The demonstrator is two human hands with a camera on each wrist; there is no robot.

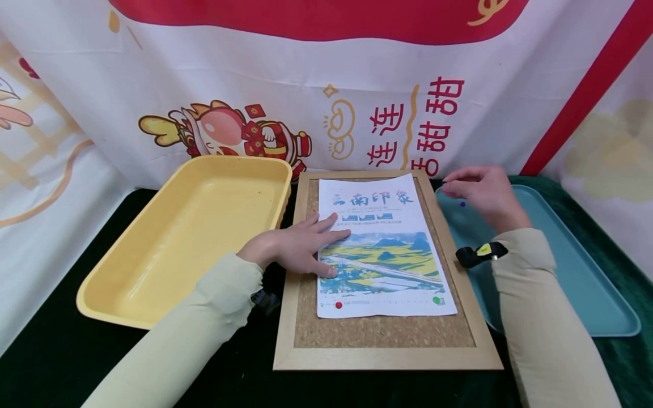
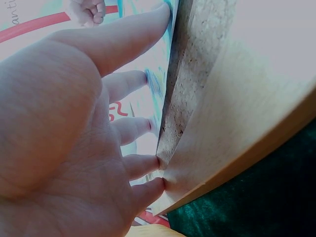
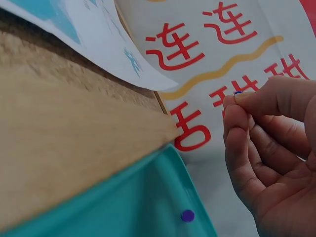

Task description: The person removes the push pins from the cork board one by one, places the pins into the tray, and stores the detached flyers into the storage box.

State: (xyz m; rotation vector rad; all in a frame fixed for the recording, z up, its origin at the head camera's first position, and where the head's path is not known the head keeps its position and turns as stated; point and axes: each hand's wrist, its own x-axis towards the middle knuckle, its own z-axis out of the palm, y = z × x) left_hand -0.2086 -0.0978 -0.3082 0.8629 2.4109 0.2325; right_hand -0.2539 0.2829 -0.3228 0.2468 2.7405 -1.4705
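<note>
"One small blue piece (image 3: 238, 93) in our right hand (image 1: 488, 196)?"
"Yes, we pinch it between thumb and forefinger, near the corkboard's (image 1: 388, 358) top right corner."
"And our left hand (image 1: 298, 245)?"
"Fingers spread, it rests on the printed sheet's (image 1: 382, 260) left side. Further out, a purple piece (image 3: 187, 216) lies in the blue tray (image 1: 571, 277)."

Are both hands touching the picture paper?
No, only the left hand rests on the paper, while the right hand is away from it, pinching a small blue thing.
</note>
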